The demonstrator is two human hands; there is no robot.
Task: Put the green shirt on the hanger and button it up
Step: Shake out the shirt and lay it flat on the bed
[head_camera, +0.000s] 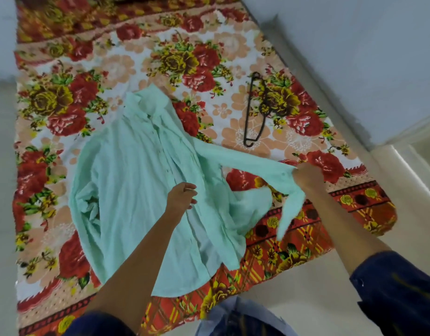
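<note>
Green shirt (136,180) lies spread on floral blanket (63,98). Right hand (306,177) grips its sleeve cuff; left hand (181,196) rests loosely curled on placket. Hanger (254,112) lies apart. Risk: the sleeve tug bunches the shirt.

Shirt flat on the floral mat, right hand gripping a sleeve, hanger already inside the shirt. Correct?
Not quite. The head view shows the hanger lying bare on the mat, apart from the shirt. The rest holds: the right hand grips a sleeve.
</note>
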